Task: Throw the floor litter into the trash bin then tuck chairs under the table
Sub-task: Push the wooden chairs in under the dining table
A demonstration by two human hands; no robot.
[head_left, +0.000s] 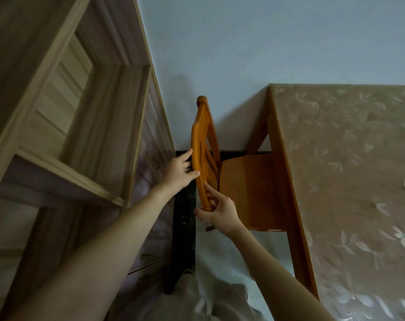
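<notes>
An orange wooden chair [245,188] stands at the left side of the table [345,172], its seat partly under the tabletop. Its curved backrest [202,140] faces me edge-on. My left hand [179,171] grips the backrest's top rail from the left, thumb on the front. My right hand [219,210] holds the near end of the backrest, fingers wrapped around the post. The table has orange wooden legs and a beige cloth with a leaf pattern. No litter or trash bin is in view.
A tall pale wooden shelf unit [64,126] with drawers stands close on the left, leaving a narrow gap beside the chair. A light blue wall [243,42] is behind. The floor [183,218] has a dark strip along the shelf and a pale area below.
</notes>
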